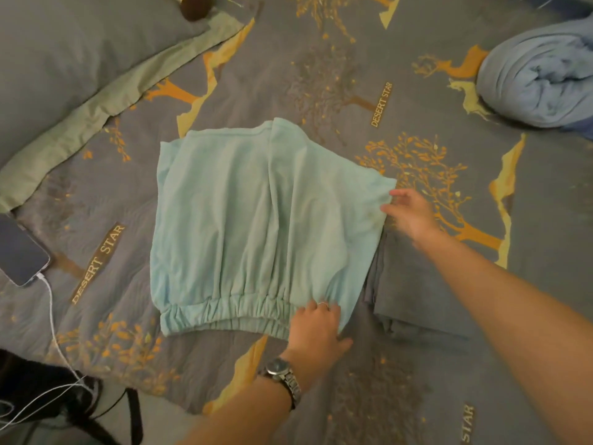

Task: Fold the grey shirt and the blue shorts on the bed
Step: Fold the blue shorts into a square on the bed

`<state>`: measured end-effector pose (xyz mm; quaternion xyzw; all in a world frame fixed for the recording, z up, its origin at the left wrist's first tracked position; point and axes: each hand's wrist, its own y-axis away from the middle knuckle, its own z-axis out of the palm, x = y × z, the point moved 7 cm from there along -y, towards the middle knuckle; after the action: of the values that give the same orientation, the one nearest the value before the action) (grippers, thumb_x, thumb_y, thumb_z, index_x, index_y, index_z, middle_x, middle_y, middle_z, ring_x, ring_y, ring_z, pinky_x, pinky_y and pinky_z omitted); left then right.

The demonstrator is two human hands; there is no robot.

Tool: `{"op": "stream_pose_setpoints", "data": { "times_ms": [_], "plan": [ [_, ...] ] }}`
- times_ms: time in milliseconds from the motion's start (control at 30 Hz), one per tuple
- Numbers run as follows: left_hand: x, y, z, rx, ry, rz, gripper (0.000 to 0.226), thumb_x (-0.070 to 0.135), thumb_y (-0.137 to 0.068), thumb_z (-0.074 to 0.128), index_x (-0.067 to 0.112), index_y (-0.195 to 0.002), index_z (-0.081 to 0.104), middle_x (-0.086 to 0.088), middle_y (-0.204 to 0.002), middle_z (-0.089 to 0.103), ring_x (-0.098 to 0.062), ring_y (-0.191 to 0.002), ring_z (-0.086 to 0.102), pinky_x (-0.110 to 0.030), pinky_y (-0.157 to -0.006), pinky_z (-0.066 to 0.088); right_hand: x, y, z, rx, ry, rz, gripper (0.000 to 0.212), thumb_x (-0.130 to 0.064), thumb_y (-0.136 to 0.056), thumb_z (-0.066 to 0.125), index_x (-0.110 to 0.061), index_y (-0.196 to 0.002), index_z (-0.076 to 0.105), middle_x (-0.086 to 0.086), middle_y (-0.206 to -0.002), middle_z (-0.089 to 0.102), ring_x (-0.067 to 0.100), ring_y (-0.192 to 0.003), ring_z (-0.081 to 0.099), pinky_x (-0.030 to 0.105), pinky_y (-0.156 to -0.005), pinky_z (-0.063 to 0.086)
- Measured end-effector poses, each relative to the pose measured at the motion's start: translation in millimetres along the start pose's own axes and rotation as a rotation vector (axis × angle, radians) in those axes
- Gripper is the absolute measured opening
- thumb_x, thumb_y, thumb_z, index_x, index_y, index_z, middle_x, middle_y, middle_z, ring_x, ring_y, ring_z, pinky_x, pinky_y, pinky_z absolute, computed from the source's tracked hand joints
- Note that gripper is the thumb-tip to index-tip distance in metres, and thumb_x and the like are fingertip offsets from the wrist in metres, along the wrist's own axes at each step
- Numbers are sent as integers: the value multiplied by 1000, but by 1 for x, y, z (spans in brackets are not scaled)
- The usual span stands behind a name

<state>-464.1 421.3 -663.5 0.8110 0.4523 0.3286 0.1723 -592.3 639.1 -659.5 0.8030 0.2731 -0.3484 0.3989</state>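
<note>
The light blue shorts [253, 220] lie spread flat in the middle of the bed, elastic waistband toward me. My left hand [316, 329], with a watch on its wrist, presses the waistband's right end, fingers tucked at the cloth edge. My right hand [409, 213] touches the shorts' right hem corner with fingers apart; whether it pinches the cloth is unclear. The grey shirt [414, 290] lies folded into a rectangle just right of the shorts, partly under my right forearm.
A patterned grey bedsheet [321, 75] covers the bed. A grey pillow [64, 59] lies far left, a rolled blue blanket [539, 78] far right. A phone [19, 252] on a white charging cable [54, 332] sits at the left edge, above a black bag [48, 396].
</note>
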Motion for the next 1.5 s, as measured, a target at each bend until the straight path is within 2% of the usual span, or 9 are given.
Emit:
{"op": "stream_pose_setpoints", "data": {
  "times_ms": [200,367,567,733,933,1000,1100,1333,1500],
  "plan": [
    [-13,-21,30,55,44,-125,61,46,-71,68,13,-116,46,-9,-121,52,-32,-116,48,-44,-93,43,33,-43,15,-48,-3,132,43,5,-81,61,-2,-123,53,19,-111,58,18,-79,56,14,-57,46],
    [-18,-34,42,159,-31,-129,72,54,-16,83,23,-75,57,3,-72,63,-18,-62,62,-30,-45,50,52,-56,25,-84,-27,148,49,4,-78,65,-9,-124,54,19,-127,57,22,-100,56,27,-76,50],
    [-20,-33,43,279,3,-23,50,40,-33,79,25,-74,55,8,-69,60,-13,-59,60,-23,-39,43,47,-67,22,-30,-23,182,55,-1,-80,66,-7,-131,48,14,-131,53,28,-111,56,34,-88,48],
    [-30,-17,31,369,91,56,14,40,-63,48,29,-72,47,14,-67,55,-5,-59,59,-16,-36,32,19,-62,4,131,87,60,50,-7,-73,70,-11,-121,57,14,-128,54,31,-111,57,46,-98,47],
    [-59,16,-19,495,424,141,22,43,-79,54,28,-95,50,8,-74,61,-7,-68,53,-18,-53,41,-72,-28,13,209,257,-254,50,0,-72,65,-7,-121,56,16,-126,46,25,-97,55,34,-96,45],
    [-82,30,-38,495,582,106,27,51,-81,54,33,-99,48,11,-78,58,-6,-76,52,-14,-63,40,-109,-15,29,212,277,-353,50,3,-73,61,-4,-122,55,17,-126,47,22,-94,53,25,-89,44],
    [-124,54,-67,579,686,53,33,61,-80,51,37,-103,48,24,-77,55,9,-75,53,-4,-69,38,-157,4,69,183,262,-481,50,7,-72,56,-1,-121,54,19,-126,47,24,-99,53,34,-92,46],
    [-241,100,-82,779,802,-236,22,44,-78,66,32,-94,58,14,-79,64,-2,-76,61,-15,-65,49,-207,38,212,-48,314,-602,58,8,-72,55,2,-129,46,16,-133,39,28,-121,46,37,-106,39],
    [-299,105,-50,739,945,-467,16,24,-81,70,19,-95,65,15,-80,67,5,-77,62,-10,-62,49,-197,56,318,-250,433,-590,68,10,-74,54,3,-138,33,15,-143,30,24,-133,35,16,-105,22]
  ]
}}
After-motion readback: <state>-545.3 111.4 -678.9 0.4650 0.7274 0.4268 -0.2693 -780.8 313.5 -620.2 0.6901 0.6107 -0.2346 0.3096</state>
